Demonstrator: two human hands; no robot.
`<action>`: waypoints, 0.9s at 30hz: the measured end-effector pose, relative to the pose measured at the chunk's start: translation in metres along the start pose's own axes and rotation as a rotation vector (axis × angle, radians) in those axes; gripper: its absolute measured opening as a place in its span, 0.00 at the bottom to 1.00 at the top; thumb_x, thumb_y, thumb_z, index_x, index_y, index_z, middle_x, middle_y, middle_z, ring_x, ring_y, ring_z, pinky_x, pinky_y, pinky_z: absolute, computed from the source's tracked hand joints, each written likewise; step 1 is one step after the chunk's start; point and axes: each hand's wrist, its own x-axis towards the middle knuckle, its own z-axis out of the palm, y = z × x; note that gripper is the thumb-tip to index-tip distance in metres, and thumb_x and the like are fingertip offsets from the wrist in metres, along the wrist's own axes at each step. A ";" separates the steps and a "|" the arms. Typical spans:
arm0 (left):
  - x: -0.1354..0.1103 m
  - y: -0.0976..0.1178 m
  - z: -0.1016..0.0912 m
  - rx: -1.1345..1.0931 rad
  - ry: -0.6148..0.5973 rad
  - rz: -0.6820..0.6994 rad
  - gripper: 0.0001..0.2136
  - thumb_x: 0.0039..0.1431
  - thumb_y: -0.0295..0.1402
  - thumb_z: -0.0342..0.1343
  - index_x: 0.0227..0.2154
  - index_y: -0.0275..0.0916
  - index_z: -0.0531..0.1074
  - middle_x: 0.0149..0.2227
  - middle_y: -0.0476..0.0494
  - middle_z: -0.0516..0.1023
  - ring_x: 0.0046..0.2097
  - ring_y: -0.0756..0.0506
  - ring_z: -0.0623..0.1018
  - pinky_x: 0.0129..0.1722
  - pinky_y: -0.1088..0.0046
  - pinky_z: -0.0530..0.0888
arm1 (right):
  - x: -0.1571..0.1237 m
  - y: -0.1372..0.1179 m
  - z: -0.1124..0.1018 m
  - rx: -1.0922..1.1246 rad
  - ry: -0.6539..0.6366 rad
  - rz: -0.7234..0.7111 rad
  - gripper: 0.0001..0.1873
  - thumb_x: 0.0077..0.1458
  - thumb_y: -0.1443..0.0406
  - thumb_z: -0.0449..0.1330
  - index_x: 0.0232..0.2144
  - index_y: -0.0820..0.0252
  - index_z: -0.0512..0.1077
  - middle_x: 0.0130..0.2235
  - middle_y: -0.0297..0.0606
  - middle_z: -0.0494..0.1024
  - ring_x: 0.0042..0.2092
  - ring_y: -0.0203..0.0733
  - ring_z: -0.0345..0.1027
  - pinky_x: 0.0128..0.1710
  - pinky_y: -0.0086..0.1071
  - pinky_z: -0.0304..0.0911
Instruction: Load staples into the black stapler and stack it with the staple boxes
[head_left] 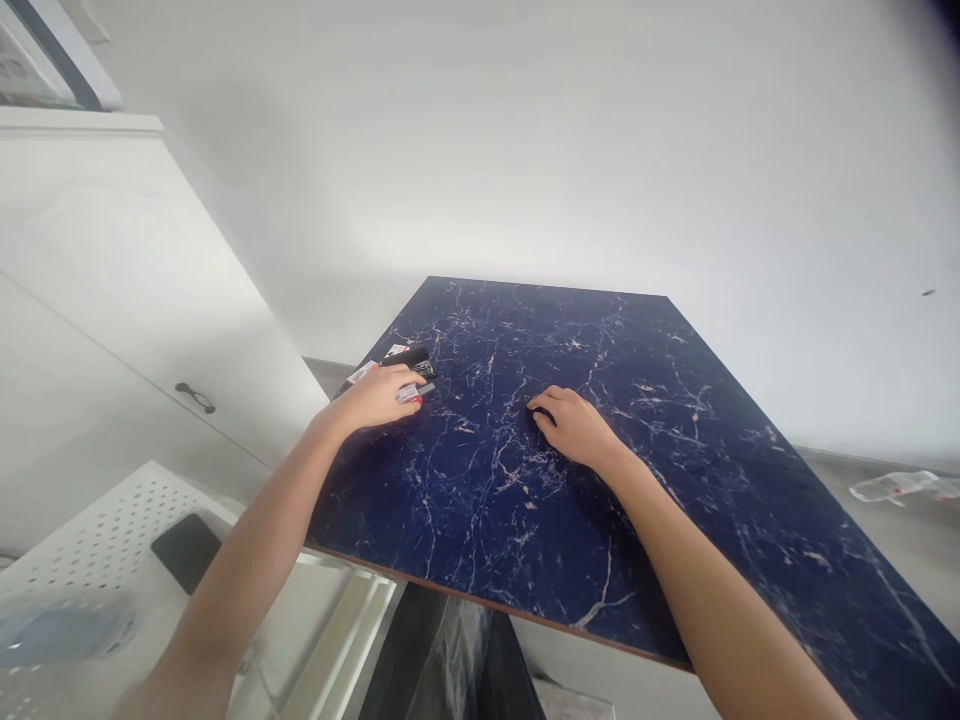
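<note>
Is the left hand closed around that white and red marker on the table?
Seems closed: the left hand curls over the white-and-red marker, which shows beneath its fingers, but the grip itself is hidden.

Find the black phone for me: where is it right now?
In the head view, the black smartphone lies at lower left on a white perforated surface, just beside the person's left forearm and off the blue marble tabletop.

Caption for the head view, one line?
Left hand on black markers, right hand over a small black object, blue marble tabletop.
</note>
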 end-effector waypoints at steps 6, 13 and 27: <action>-0.001 0.020 0.000 -0.112 -0.036 0.079 0.21 0.56 0.49 0.62 0.51 0.47 0.76 0.49 0.45 0.78 0.44 0.42 0.78 0.43 0.67 0.73 | 0.000 -0.001 0.000 0.001 -0.002 -0.001 0.16 0.66 0.66 0.52 0.49 0.57 0.78 0.50 0.44 0.76 0.49 0.48 0.69 0.53 0.40 0.65; 0.004 -0.020 0.000 -0.111 0.417 -0.064 0.20 0.66 0.50 0.51 0.50 0.43 0.76 0.51 0.41 0.77 0.54 0.39 0.74 0.54 0.60 0.71 | -0.001 -0.001 0.000 -0.022 -0.026 0.000 0.18 0.67 0.65 0.50 0.50 0.58 0.77 0.51 0.45 0.76 0.50 0.48 0.69 0.52 0.40 0.64; 0.029 -0.024 0.038 -0.182 0.284 -0.025 0.24 0.62 0.44 0.57 0.59 0.42 0.72 0.53 0.40 0.79 0.51 0.37 0.78 0.53 0.59 0.72 | -0.002 -0.008 -0.001 -0.023 -0.025 0.027 0.17 0.67 0.65 0.51 0.50 0.59 0.76 0.50 0.45 0.75 0.51 0.48 0.68 0.55 0.38 0.61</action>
